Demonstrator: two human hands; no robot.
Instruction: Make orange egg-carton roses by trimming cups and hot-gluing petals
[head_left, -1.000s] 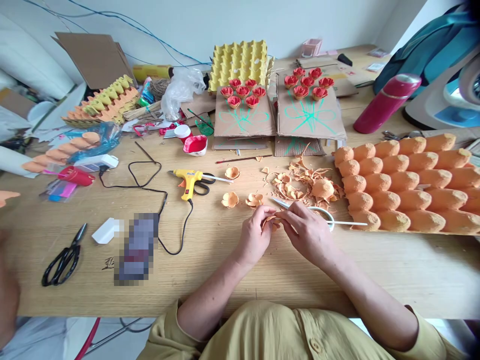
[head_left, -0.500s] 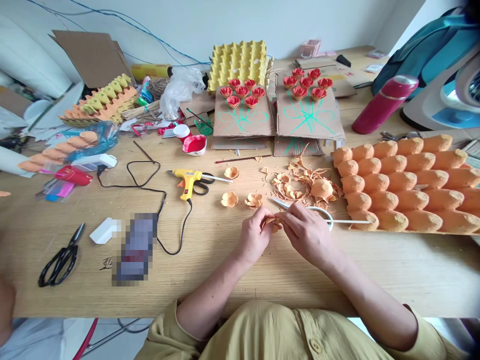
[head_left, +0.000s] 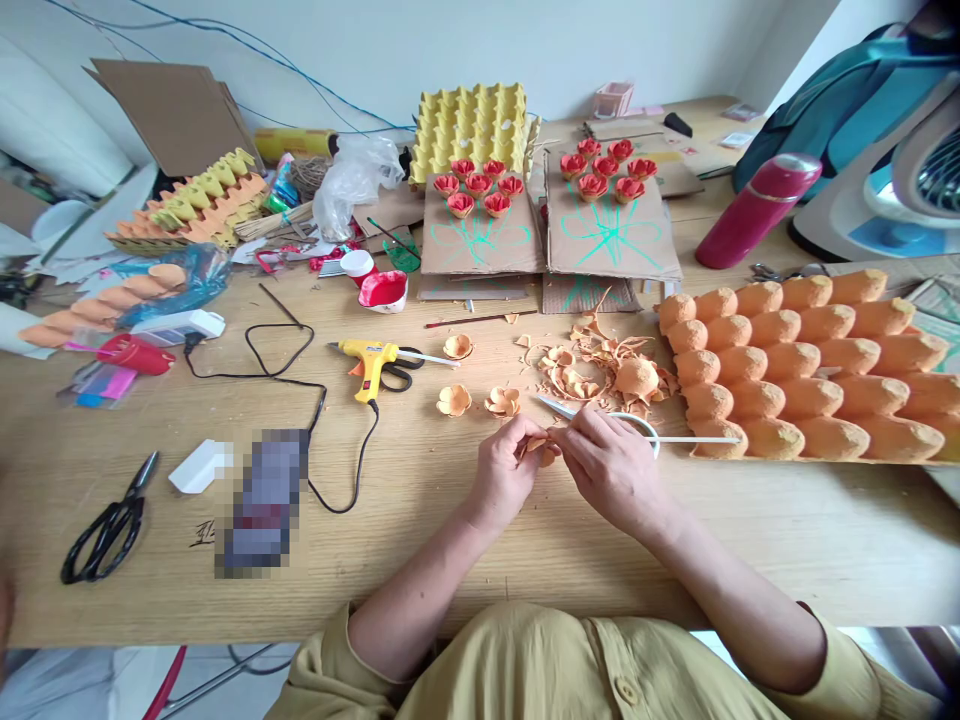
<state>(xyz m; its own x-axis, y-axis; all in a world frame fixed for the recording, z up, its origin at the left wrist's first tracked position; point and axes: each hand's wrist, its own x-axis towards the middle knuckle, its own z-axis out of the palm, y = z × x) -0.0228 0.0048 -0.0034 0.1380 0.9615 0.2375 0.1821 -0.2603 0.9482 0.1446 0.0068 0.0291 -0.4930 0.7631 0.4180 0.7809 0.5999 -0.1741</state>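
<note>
My left hand (head_left: 504, 465) pinches a small orange egg-carton flower (head_left: 551, 456), mostly covered by the fingers. The fingertips of my right hand (head_left: 613, 468) are closed at the edge of the same piece. Just behind the right hand lies a pair of scissors (head_left: 553, 406) with pale handles, partly hidden by it. A thin white stick (head_left: 697, 440) reaches from there to the egg tray. Beyond my left hand sit three cut flowers, the nearest being an orange cup flower (head_left: 502, 401). Orange scraps (head_left: 577, 375) are heaped behind my hands.
An orange egg tray (head_left: 814, 390) fills the right side. To the left are a yellow glue gun (head_left: 369, 360) with its cord, a blurred-out dark object (head_left: 262, 500) and black scissors (head_left: 112, 525). Cardboard panels (head_left: 480, 245) bearing red flowers stand behind, near a red bottle (head_left: 757, 212).
The camera view has shifted slightly, moving the table items a little leftward. Both hands keep the same hold on the orange flower, with barely any finger movement.
</note>
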